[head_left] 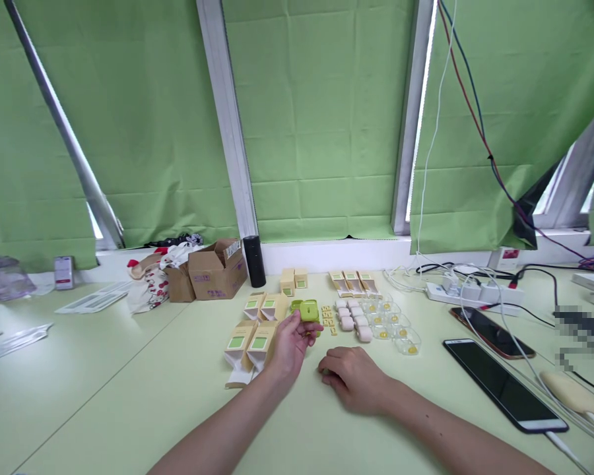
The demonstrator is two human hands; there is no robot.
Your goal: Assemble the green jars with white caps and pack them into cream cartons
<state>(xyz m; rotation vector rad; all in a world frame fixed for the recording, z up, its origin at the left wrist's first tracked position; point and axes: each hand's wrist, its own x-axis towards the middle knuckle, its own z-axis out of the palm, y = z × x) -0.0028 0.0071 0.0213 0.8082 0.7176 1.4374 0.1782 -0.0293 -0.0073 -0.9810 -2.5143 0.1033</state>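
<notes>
My left hand [293, 344] holds a small green case [309, 310] between thumb and fingers, raised above the table; more green pieces show behind it. My right hand [352, 377] rests on the table to the right, its fingers curled; what is under them, if anything, is hidden. Open cardboard boxes with green labels [235, 342] stand left of my left hand. Small yellow pieces [326, 315], pale pink rounded pieces [347, 323] and clear round containers with yellow centres [383, 333] lie in groups beyond my hands.
Further back stand more small boxes [354, 282], a brown carton [218, 270] and a black cylinder [254, 261]. At the right lie two phones [505, 382], a power strip [499, 297] and tangled cables. A patterned bag [148, 287] sits at the left.
</notes>
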